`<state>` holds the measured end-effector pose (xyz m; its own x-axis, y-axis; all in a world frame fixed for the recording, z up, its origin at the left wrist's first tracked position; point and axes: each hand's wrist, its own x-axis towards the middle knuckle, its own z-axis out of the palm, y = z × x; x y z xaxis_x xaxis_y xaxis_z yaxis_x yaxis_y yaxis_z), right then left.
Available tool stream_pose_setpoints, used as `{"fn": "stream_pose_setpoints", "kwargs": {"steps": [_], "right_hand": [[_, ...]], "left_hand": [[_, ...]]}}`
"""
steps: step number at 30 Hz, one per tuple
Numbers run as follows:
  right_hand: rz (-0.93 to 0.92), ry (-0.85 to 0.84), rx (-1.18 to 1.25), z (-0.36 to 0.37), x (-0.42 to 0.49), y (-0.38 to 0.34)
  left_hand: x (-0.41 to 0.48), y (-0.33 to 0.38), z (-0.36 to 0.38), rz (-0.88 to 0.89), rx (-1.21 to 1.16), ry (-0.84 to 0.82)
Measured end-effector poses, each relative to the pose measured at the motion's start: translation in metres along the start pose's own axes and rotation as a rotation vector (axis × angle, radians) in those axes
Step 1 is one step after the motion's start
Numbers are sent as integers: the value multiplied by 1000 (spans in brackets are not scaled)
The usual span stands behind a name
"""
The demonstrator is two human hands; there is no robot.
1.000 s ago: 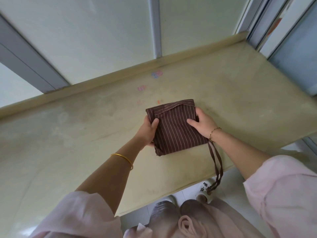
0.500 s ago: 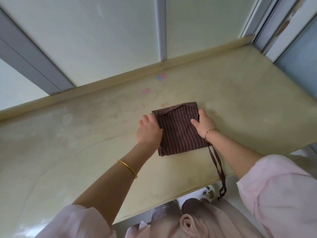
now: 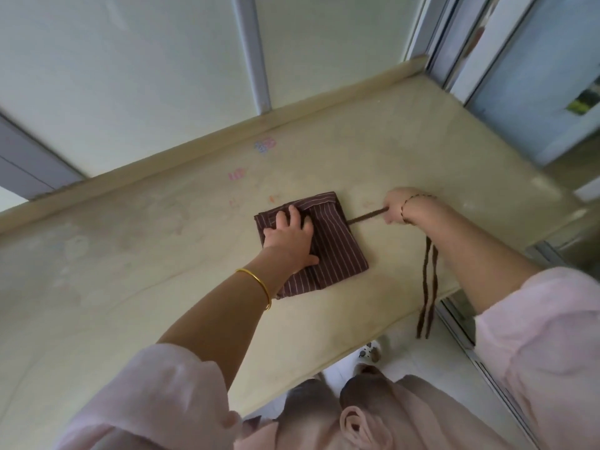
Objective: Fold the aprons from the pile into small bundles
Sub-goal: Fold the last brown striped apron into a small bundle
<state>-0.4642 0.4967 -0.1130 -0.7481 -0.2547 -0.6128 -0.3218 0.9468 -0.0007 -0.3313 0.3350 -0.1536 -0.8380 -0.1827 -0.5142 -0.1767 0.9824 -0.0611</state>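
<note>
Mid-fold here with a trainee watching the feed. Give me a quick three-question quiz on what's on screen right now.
1. True or false: the left hand lies flat on the folded apron.
2. What does the right hand grip? A) the strap B) the apron's corner C) nothing
3. Fill in: the strap's loose ends hang past the counter's ____ edge.

Key: 1 true; 2 A; 3 front
</note>
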Motion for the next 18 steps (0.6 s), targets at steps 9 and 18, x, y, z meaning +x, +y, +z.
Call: {"fn": "stream_pose_setpoints", "kwargs": {"steps": [9,18], "right_hand": [[-359,256,91,-14,21,-36],[-458,192,-84,8,64,-79]], "left_hand": [[6,5,-11,-32,12,-49],[0,-12,-11,0,-186,75]]}}
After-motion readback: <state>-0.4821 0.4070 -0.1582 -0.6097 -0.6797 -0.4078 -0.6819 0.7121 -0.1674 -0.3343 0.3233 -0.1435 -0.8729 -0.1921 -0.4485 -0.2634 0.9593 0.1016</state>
